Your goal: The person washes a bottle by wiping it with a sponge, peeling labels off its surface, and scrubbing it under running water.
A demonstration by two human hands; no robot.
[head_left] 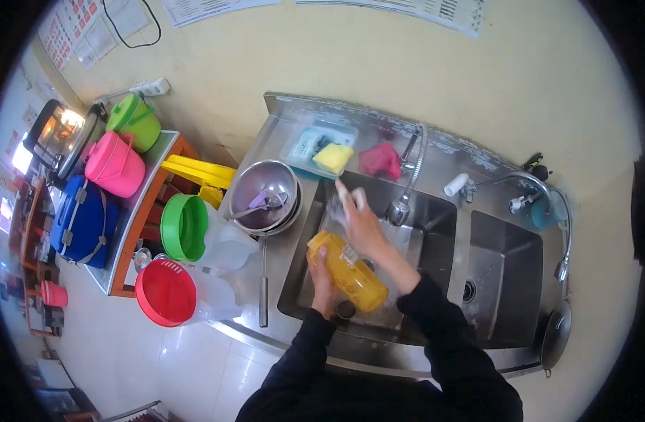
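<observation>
My left hand [324,281] is wrapped round the side of a yellow see-through plastic bottle [352,274], which lies tilted over the left sink basin [435,243]. Just above the bottle's upper end is my right hand [364,228], its fingers pointing away from me with white, foam-like patches on them. Something greyish and shiny shows at its fingers, too blurred to name. A small round brown thing [345,309] sits low in the basin, below the bottle. Behind the basin, a yellow sponge [333,158] rests at a clear plastic tub [308,144], beside a crumpled pink cloth [380,161].
Stacked metal bowls [273,179] with utensils stand left of the basin, near a long metal handle [264,295]. Green [184,226] and red-rimmed containers [166,293] crowd the left edge. A spring faucet [400,209] hangs over the basin; a second basin [505,257] lies right.
</observation>
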